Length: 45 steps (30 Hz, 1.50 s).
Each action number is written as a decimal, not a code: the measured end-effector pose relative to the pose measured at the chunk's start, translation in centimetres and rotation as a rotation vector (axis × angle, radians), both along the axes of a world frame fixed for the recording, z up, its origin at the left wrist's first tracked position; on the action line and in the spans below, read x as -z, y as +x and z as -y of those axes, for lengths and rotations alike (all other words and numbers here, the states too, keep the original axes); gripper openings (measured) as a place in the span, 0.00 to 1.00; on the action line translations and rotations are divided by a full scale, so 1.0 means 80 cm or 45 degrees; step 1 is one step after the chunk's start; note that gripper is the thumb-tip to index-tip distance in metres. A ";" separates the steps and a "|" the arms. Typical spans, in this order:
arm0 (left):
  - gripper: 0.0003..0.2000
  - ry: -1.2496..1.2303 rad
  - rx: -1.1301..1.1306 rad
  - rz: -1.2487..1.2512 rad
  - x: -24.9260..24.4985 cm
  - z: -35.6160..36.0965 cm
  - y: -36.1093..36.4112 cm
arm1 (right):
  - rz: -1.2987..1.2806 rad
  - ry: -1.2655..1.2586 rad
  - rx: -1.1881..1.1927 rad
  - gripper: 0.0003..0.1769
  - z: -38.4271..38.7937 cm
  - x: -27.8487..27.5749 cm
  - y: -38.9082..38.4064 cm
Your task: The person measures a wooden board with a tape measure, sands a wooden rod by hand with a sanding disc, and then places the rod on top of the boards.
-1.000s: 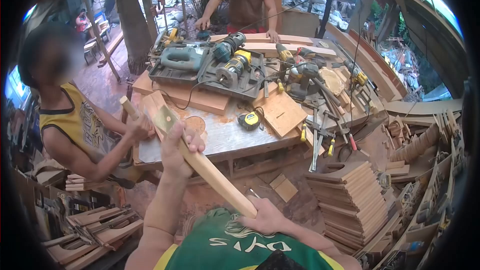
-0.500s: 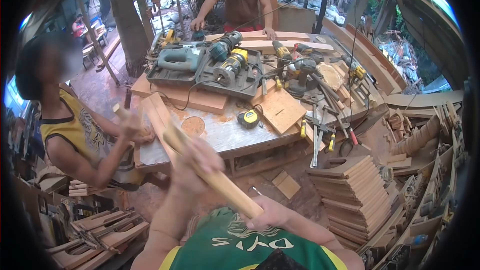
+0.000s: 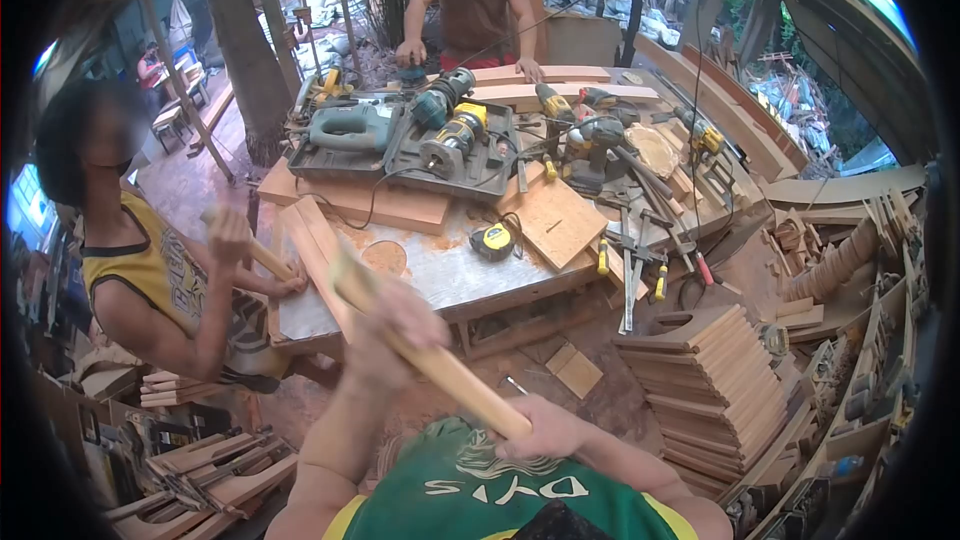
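A long pale wooden piece (image 3: 450, 375) slants across in front of my green shirt, its far end up near the table edge. My left hand (image 3: 395, 330), blurred by motion, is wrapped round its upper part. The near end is gripped by my right hand (image 3: 540, 427), just above the shirt. Past the far end, two joined boards (image 3: 320, 250) lie over the left part of the metal-topped table (image 3: 440, 280). A yellow and black tape measure (image 3: 493, 241) rests on the table beside a square wooden board (image 3: 558, 222).
A co-worker at left (image 3: 150, 270) holds another wooden piece (image 3: 262, 258); a second person (image 3: 480, 10) stands behind the table. Power tools (image 3: 455, 135), drills (image 3: 590, 140) and clamps (image 3: 635, 260) crowd the tabletop. Stacked wooden parts (image 3: 700, 390) stand at right, more (image 3: 215, 465) at lower left.
My hands and the wooden piece stay nearly in place, with only a small shift. The left co-worker's raised hand has moved left along their wooden piece.
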<state>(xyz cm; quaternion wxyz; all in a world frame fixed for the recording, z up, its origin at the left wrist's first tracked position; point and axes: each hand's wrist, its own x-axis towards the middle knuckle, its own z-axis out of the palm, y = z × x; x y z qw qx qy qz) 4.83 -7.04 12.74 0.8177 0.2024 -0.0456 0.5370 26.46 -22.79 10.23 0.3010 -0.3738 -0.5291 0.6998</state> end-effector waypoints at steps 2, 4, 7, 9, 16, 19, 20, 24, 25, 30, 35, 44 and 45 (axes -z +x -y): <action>0.13 0.121 -0.068 -0.074 -0.036 0.008 0.008 | 0.146 0.231 0.091 0.18 -0.003 -0.001 -0.003; 0.13 0.139 -0.112 -0.394 -0.032 0.051 0.045 | 0.254 0.403 0.264 0.19 -0.015 -0.030 -0.029; 0.13 0.216 -0.368 -0.594 -0.039 0.030 0.015 | 0.758 0.563 0.318 0.21 0.003 -0.007 -0.014; 0.13 0.061 -0.425 -0.403 -0.040 -0.002 -0.018 | 0.843 0.545 0.363 0.22 -0.002 0.015 -0.014; 0.15 0.205 -0.446 -0.586 -0.025 0.015 -0.003 | 0.873 0.728 0.526 0.23 0.001 0.012 -0.031; 0.19 0.069 -0.341 -0.471 -0.012 0.028 0.026 | 0.809 0.843 0.548 0.24 -0.006 0.011 -0.026; 0.26 0.241 -0.351 -0.601 -0.006 0.040 0.041 | 0.759 0.897 0.590 0.25 -0.011 0.005 -0.024; 0.35 0.206 -0.282 -0.296 -0.037 0.057 0.059 | 0.288 0.578 0.528 0.27 -0.013 0.001 -0.014; 0.37 0.170 -0.309 -0.273 -0.054 0.058 0.057 | 0.191 0.408 0.452 0.27 -0.008 -0.001 -0.009; 0.39 0.138 -0.331 -0.532 -0.067 0.063 0.035 | -0.262 0.058 0.340 0.26 -0.003 0.002 -0.003; 0.29 0.216 -0.214 -0.183 0.009 0.030 0.044 | -0.097 0.125 0.371 0.29 -0.009 -0.020 -0.011; 0.14 -0.056 -0.328 -0.405 0.005 0.007 0.043 | 0.382 0.580 0.571 0.32 0.009 0.003 -0.025; 0.13 -0.001 -0.283 -0.434 0.012 0.013 0.055 | 0.392 0.603 0.638 0.30 0.002 -0.002 -0.031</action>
